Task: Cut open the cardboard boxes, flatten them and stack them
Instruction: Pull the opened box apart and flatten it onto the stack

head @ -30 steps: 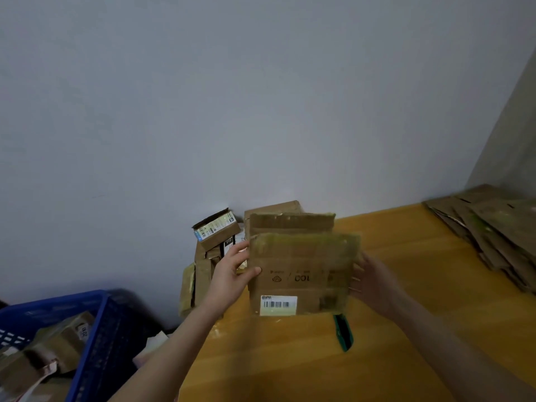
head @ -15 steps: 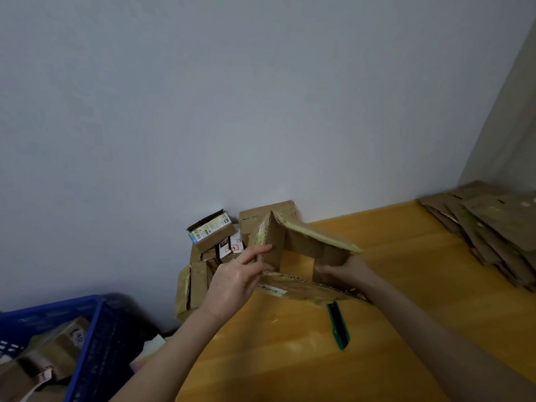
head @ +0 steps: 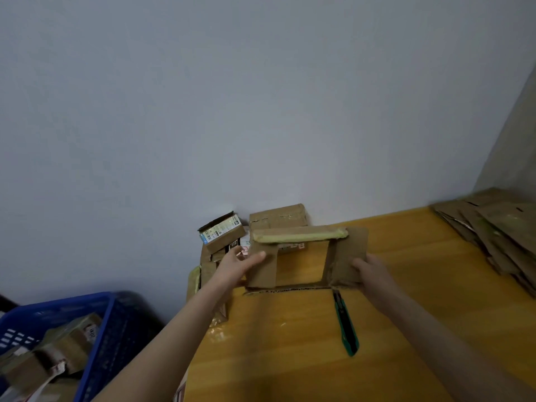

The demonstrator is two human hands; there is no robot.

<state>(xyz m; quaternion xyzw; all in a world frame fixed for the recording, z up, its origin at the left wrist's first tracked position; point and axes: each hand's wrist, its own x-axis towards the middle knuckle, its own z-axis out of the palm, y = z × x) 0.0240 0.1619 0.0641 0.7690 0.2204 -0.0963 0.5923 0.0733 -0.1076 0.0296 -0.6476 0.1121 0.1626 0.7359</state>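
Reaching forward, left hand (head: 237, 266) and right hand (head: 374, 271) grip the open box (head: 349, 248).

dim, soft indoor light, slight overall blur, wide-angle bending at the edges

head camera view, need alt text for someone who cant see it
Two hands hold an opened cardboard box over a wooden table, the left hand on its left flap, the right hand on its right side. A green knife lies on the table; flattened cardboard is piled at right, a blue crate at lower left.
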